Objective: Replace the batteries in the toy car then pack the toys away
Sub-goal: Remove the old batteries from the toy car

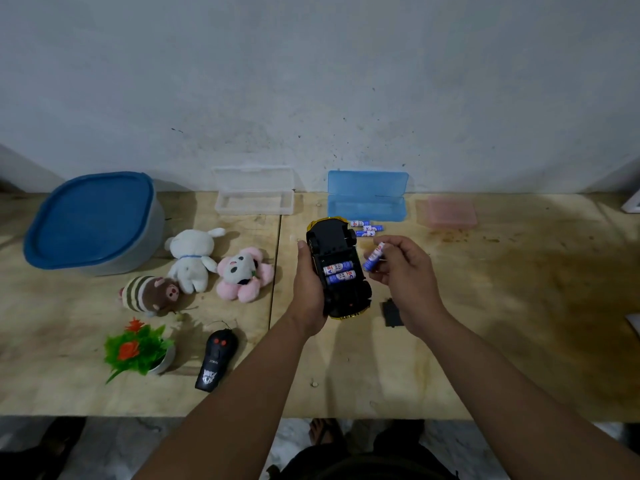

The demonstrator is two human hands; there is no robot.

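The black-and-yellow plastic toy car (337, 268) is held upside down above the pale plywood table (485, 341), its open battery bay showing two blue-and-white cylindrical batteries (338, 272) seated side by side. The left hand (309, 289) cups the car's left flank from below, thumb stretched along the edge, forearm rising from the bottom of the view. The right hand (403, 270) hovers just beside the car's right flank, pinching a third blue-and-white battery (374, 257) between thumb and fingertips, tilted and close to the bay but apart from it. Under the right wrist a small black rectangular cover (391, 311) lies flat on the table. Behind the car several loose batteries (367, 228) lie in front of an open translucent blue plastic case (367, 195); an open clear plastic case (254, 195) and a pink plastic lid (447, 212) sit along the wall. To the left lie three plush toys (194, 268), a black remote control (216, 358), a small artificial plant (138, 349) and a grey tub with a blue lid (93, 220). The table's right half has open room; its near edge runs below the forearms.
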